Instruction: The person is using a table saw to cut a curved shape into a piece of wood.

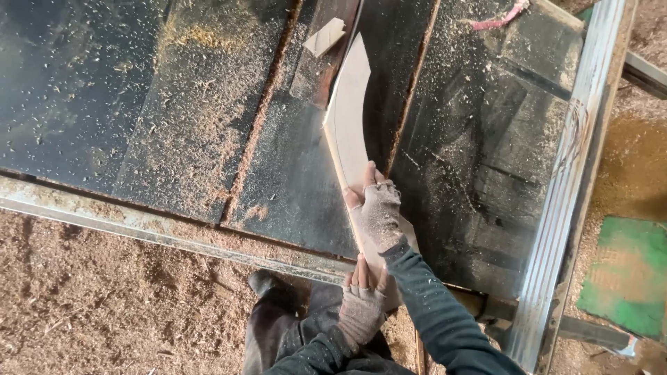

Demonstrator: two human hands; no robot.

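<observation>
A wide dark saw table (174,104), strewn with sawdust and crossed by grooves, is seen from above; it is bordered at the near edge by a metal rail and at the right by a long ribbed metal fence (566,180). The floor (90,305) below is covered in reddish sawdust, and a green board (622,271) lies on it at the far right. A long, curved pale wooden piece (351,132) is laid on the table near its middle, running from the near edge away toward a slot. The right hand (379,212), in a fingerless knitted glove, is pressed flat on top of the near part of the piece, fingers held together and thumb spread to the left. The left hand (363,295), gloved alike, is set against the near end of the piece at the table edge, fingers together and laid on the wood. A small wooden offcut (324,36) rests just beyond the far end, and a pink scrap (499,18) lies at the top.
</observation>
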